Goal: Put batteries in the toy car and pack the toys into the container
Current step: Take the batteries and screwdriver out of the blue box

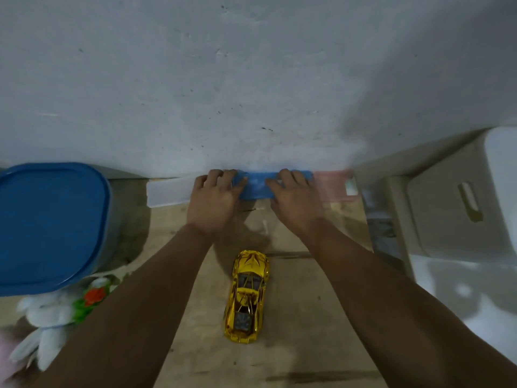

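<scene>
A shiny gold toy car (pixel 247 296) stands on the wooden surface between my forearms, nose pointing away from me. Against the wall lies a flat blue object (pixel 256 187), and both hands hold it: my left hand (pixel 214 200) on its left end, my right hand (pixel 293 200) on its right end, fingers curled over its far edge. What the blue object is I cannot tell; it is blurred. A blue-lidded container (pixel 47 225) sits at the left. White plush toys (pixel 47 323) with a green and red part lie below it.
A white block (pixel 167 193) lies against the wall left of my hands. A pale pink transparent box (pixel 334 184) sits right of them. A beige stool (pixel 447 203) stands at the right edge of the wooden surface (pixel 293 345). The grey wall (pixel 251 79) fills the top.
</scene>
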Demonstrator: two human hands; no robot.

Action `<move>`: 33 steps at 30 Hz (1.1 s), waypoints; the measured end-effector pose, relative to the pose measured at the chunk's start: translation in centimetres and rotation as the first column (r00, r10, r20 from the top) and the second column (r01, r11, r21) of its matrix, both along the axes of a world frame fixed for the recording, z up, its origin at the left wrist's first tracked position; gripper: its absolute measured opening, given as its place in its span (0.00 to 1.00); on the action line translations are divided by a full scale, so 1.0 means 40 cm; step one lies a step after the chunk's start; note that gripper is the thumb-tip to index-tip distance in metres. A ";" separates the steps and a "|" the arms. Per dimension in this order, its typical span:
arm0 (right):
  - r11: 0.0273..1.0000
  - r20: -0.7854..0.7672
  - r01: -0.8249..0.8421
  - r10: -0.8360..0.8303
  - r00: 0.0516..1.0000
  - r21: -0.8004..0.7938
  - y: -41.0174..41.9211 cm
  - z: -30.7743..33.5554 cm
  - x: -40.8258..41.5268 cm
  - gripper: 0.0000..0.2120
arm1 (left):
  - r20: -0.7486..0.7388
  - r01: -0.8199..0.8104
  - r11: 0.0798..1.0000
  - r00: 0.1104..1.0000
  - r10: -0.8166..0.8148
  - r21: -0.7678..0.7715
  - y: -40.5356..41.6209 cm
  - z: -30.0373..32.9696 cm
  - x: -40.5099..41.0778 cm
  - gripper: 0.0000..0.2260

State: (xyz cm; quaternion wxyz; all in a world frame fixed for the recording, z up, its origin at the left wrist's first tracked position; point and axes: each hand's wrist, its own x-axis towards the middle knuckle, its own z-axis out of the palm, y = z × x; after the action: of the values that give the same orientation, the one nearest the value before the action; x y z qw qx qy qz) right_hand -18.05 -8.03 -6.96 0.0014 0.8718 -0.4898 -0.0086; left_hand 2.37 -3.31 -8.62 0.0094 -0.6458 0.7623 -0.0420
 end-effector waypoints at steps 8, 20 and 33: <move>0.995 -0.122 -0.071 0.079 0.989 0.066 -0.016 0.050 0.018 0.17 | -0.019 0.035 0.999 0.999 -0.036 -0.018 -0.006 0.005 0.012 0.23; 0.973 -0.282 -0.196 0.222 0.933 0.119 -0.039 0.094 0.036 0.18 | -0.095 0.094 0.991 0.990 -0.103 -0.098 -0.032 0.008 -0.005 0.20; 0.971 -0.158 -0.152 0.182 0.971 0.184 -0.040 0.125 0.016 0.18 | -0.102 0.077 0.993 0.991 -0.086 -0.086 -0.021 0.002 0.006 0.24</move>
State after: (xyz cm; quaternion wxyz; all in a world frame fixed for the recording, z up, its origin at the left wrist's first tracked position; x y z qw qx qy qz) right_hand -17.40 -9.61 -1.95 -0.0297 0.9028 -0.4100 -0.1263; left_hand 2.59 -4.16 -8.52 -0.0589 -0.6154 0.7850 -0.0392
